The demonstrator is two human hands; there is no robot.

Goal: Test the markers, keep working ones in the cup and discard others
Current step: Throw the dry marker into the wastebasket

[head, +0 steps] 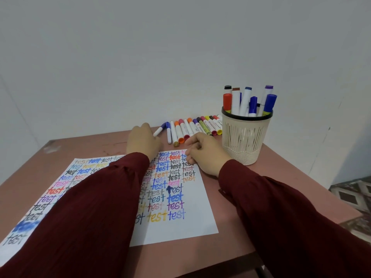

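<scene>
At 12 o'clock of the paper [181, 227] the left hand [143, 140] covered the blue marker [161, 129], whether gripping it I could not tell; the right hand [202, 152], loosely curled and empty, would best hold that paper flat.

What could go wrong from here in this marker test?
The paper is nearly covered in writing, so a weak marker's stroke could be misjudged. The left sleeve lies across the paper and might smear fresh ink. The cup stands close to the right hand; a careless reach could tip it.
</scene>
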